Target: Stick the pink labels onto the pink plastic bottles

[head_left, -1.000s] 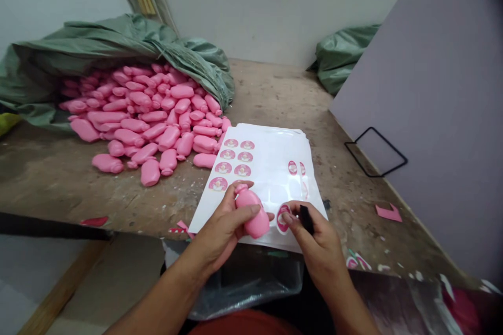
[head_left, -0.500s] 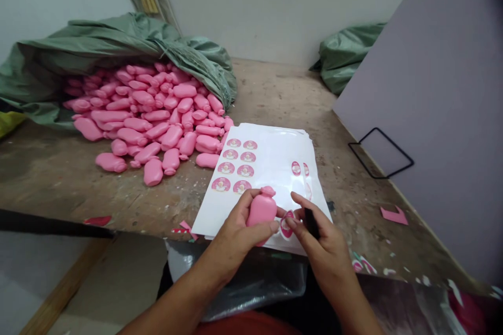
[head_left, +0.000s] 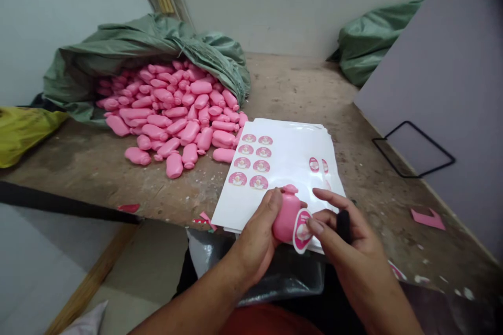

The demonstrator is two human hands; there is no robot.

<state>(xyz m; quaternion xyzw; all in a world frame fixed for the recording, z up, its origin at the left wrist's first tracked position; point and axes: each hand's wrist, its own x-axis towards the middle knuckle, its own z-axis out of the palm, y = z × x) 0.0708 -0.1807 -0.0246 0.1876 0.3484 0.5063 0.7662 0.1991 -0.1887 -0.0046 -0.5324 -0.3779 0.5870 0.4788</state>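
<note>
My left hand [head_left: 257, 233] is closed around a small pink bottle [head_left: 288, 214], its neck pointing up and away from me. Between the thumb and fingers of my right hand [head_left: 349, 241] is an oval pink-and-white sticker [head_left: 302, 230], held at the bottle's right side. Whether the sticker touches the bottle I cannot tell. A dark, slim object [head_left: 344, 226] is also tucked in my right hand; its kind is not clear. Under both hands lies a stack of white sticker sheets [head_left: 291, 146] with several pink labels on the left and a few ovals on the right.
A green sack [head_left: 129, 36] spills a heap of pink bottles [head_left: 173, 110] at the left. A yellow bag [head_left: 23, 133] lies beyond it. At the right stand a black wire frame [head_left: 412, 149], a pink scrap [head_left: 428, 218] and a panel [head_left: 444, 73]; another green sack [head_left: 373, 36] sits behind.
The view has shifted, so the scene sits further right. My left thumb has moved from the bottle's front to its side, and the sticker now faces me more fully beside the bottle.
</note>
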